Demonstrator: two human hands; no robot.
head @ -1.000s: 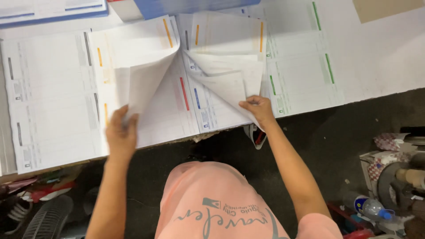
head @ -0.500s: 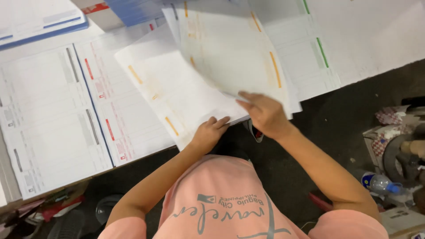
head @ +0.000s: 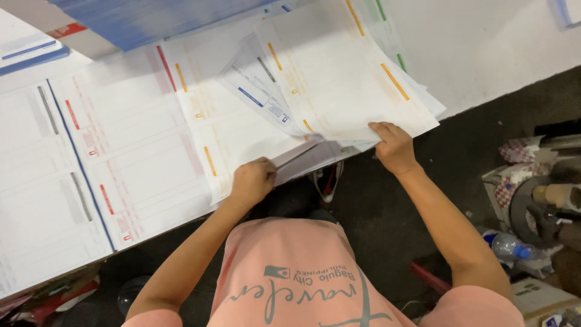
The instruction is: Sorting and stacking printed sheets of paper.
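Large white printed sheets with coloured bars lie in overlapping stacks on a white table. My left hand pinches the near edge of a sheet with orange marks at the table's front edge. My right hand grips the near corner of a lifted bundle of sheets with orange bars, held slightly raised and tilted to the right. Under the bundle a grey and blue printed sheet shows. My pink shirt fills the bottom of the view.
Stacks with red and grey bars cover the left of the table. A blue-edged stack lies at the far side. On the dark floor to the right stand a plastic bottle, a round machine part and boxes.
The view has swung left. My right hand has carried the bundle of sheets to the right, and my left hand has come back to the front edge and taken hold of a sheet.
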